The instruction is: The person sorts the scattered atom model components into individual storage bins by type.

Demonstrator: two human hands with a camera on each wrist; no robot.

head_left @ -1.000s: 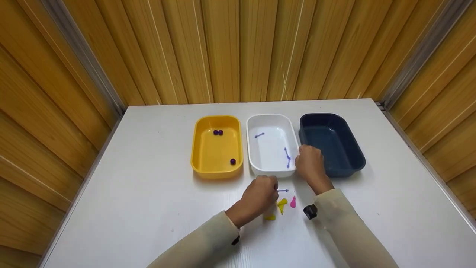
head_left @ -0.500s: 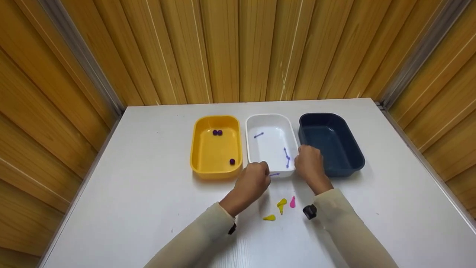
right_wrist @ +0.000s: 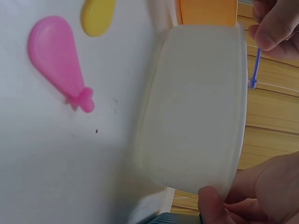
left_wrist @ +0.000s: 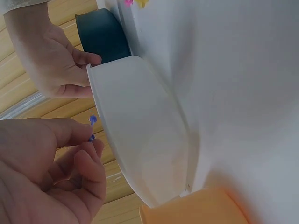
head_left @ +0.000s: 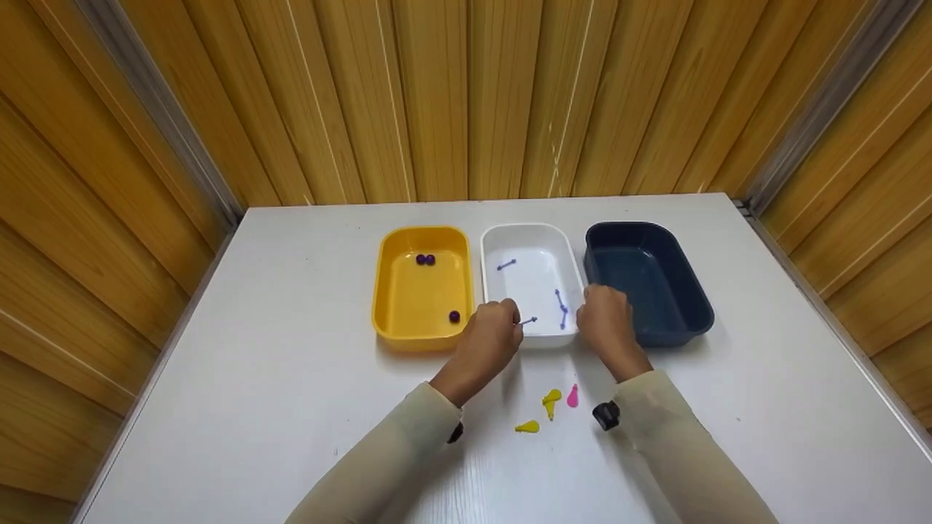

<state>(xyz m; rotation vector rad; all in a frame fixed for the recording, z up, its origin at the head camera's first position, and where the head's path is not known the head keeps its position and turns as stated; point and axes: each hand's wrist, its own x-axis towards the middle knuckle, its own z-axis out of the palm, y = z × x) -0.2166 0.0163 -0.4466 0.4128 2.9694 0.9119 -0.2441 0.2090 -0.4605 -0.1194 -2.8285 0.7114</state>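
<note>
My left hand (head_left: 486, 338) pinches a small blue-purple stick with knobbed ends (right_wrist: 255, 69) between thumb and fingers. It hovers over the near edge of the white tray (head_left: 528, 280), the stick pointing right. Inside that tray lie several similar sticks (head_left: 507, 264), one at the back left and others at the right. My right hand (head_left: 609, 320) grips the white tray's rim near its front right corner, with the thumb (right_wrist: 211, 205) on the outer wall. In front of the tray are several yellow balloon-shaped pieces (head_left: 528, 426) and a pink one (right_wrist: 56, 56).
At the left stands a yellow tray (head_left: 422, 295) holding purple beads (head_left: 454, 316). A dark blue tray (head_left: 648, 291) stands at the right, close beside the white one. Wood-patterned panels (head_left: 502, 102) rise behind the white table (head_left: 306, 364).
My left hand has lifted the stick from near the yellow pieces and moved it forward and slightly left, over the white tray's front edge. My right hand has stayed at the rim.
</note>
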